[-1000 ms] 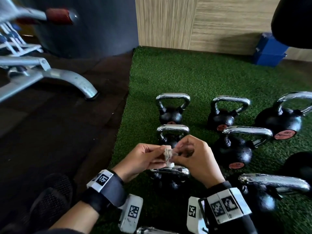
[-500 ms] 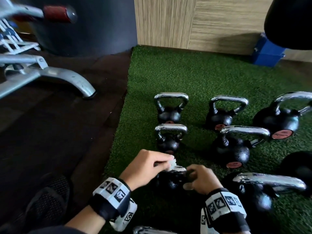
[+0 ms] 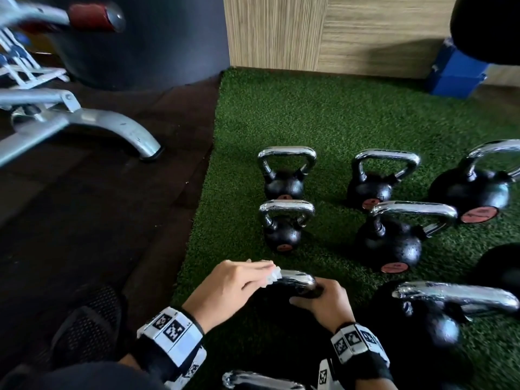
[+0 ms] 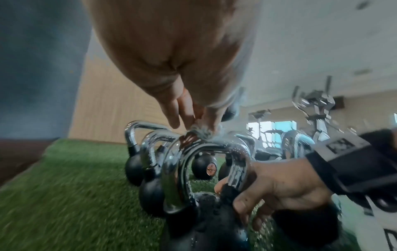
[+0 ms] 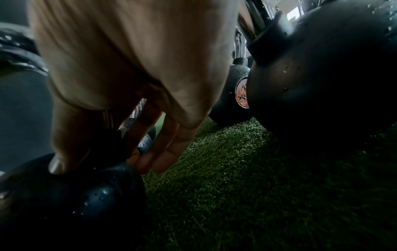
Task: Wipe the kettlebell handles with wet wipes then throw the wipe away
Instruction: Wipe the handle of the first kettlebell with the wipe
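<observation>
Several black kettlebells with chrome handles stand on green turf (image 3: 337, 116). My left hand (image 3: 239, 282) pinches a crumpled white wet wipe (image 3: 272, 277) and presses it on the top of the nearest kettlebell's chrome handle (image 3: 298, 278). From the left wrist, the wipe (image 4: 203, 135) sits on the handle's arch (image 4: 214, 147). My right hand (image 3: 323, 301) grips the right side of that kettlebell where the handle meets the black body (image 5: 90, 195), fingers curled round it (image 4: 247, 200).
Other kettlebells (image 3: 284, 187) (image 3: 391, 240) stand just beyond and to the right, and one large kettlebell (image 3: 430, 313) is close at my right. A grey machine leg (image 3: 112, 128) lies on dark flooring to the left. A blue box (image 3: 455, 74) sits by the wooden wall.
Both hands came down from in front of me to the nearest kettlebell. The left now presses the wipe on its handle and the right has taken hold of its side.
</observation>
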